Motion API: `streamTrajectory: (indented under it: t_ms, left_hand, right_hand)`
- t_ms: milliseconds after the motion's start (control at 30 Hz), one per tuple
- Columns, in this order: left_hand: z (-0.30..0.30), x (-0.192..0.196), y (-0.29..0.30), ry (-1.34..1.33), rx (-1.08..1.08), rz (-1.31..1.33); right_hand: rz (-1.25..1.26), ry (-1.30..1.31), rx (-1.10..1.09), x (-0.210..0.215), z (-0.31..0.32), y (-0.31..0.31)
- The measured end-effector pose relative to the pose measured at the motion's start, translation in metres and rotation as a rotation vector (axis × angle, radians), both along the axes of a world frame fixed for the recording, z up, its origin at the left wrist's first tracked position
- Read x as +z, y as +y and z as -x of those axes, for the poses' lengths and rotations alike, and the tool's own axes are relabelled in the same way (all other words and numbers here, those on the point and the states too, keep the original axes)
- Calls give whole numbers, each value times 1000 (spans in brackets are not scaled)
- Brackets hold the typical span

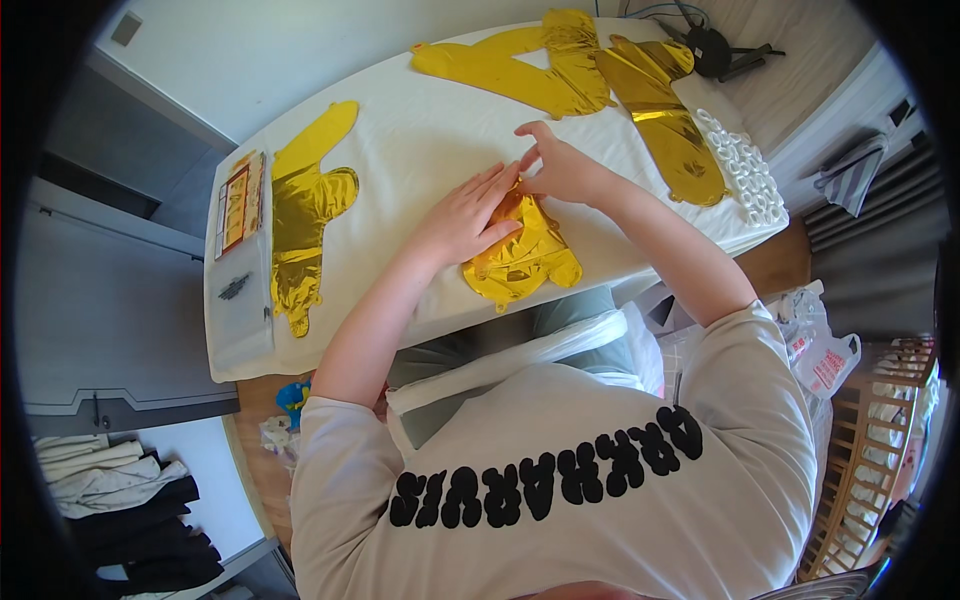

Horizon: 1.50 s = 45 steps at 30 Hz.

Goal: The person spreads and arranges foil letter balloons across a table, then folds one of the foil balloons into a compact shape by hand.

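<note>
A flat gold foil balloon (530, 250), creased and shiny, lies near the table's front edge between my hands. Across its upper left part my left hand (462, 222) rests with the fingers stretched out and the thumb apart. At the balloon's far end, my right hand (562, 170) pinches the foil between thumb and fingertips, while its other fingers curl loosely. My fingers partly hide that end. More flat gold balloons are spread around: one on the left (300, 215), one at the back (485, 65) and another at the back right (665, 130).
A white cloth covers the table (400, 150). At its left lie a flat printed package (240, 205) and a small black bundle (235, 286). White looped pieces (742, 175) sit at the right end. A plastic bag (832, 362) and wooden crib (868, 440) stand right of me.
</note>
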<state>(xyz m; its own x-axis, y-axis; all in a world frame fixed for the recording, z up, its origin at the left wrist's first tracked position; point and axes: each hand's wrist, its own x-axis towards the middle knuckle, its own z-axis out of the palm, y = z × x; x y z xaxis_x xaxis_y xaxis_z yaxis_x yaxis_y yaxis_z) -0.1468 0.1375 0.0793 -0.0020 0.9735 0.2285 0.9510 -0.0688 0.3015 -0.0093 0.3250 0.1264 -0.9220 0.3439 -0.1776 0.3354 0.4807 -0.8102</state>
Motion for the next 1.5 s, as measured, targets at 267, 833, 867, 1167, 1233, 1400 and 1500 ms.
streamTrajectory:
  t_ms: [267, 833, 867, 1167, 1233, 1400, 1500]
  left_hand:
    - [0, 1, -3, -24, 6, -7]
    - [0, 0, -2, -73, -10, -41]
    - [0, 1, -2, -73, -6, -42]
    - [0, 1, -2, -61, -26, -45]
    - [1, 0, -1, -47, -19, -34]
    - [-2, 6, -3, -27, -12, -32]
    - [-2, 7, -3, -23, -9, -35]
  right_hand:
    - [-39, 231, 75, -2, -20, -12]
    - [-786, 740, 629, -25, -13, 36]
    - [-786, 741, 634, -25, -11, 36]
    - [-803, 703, 710, -31, -3, 41]
    - [-763, 582, 729, -25, -1, 41]
    - [-694, 484, 769, 2, -3, 35]
    - [-682, 440, 761, 5, -11, 31]
